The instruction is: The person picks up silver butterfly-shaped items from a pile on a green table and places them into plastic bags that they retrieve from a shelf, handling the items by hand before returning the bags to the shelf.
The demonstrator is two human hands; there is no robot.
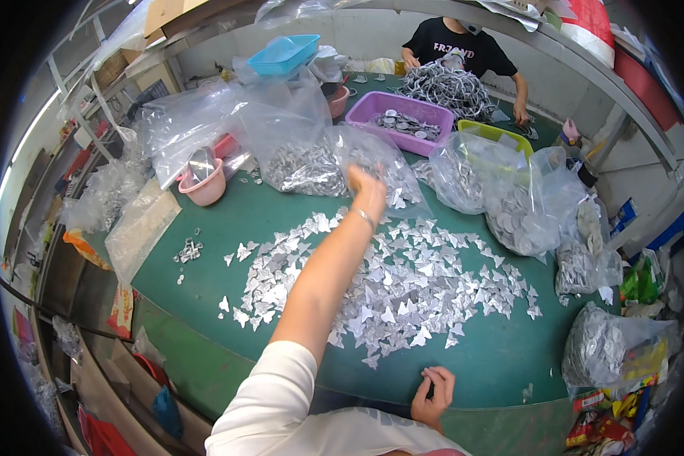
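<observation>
My left hand (pixel 366 186) is stretched far across the green table, over a clear plastic bag (pixel 403 178) of silver metal pieces. Its fingers are blurred and partly hidden, so their grip does not show. A bracelet circles that wrist. Under my left forearm, flat silver pointed metal pieces (pixel 410 289) lie spread in a wide, loose heap. My right hand (pixel 433 391) rests at the near table edge, just below the heap. Its fingers are curled in, with a dark spot between thumb and fingers; whether that is a thing or shadow I cannot make out.
Another full plastic bag (pixel 300 167) stands to the left, near a pink tub (pixel 204 186). A purple basin (pixel 368 106) of round metal parts sits beyond. More bags (pixel 520 216) crowd the right side. Across the table, a co-worker in black (pixel 463 53) sits behind a tangled silvery pile (pixel 448 87).
</observation>
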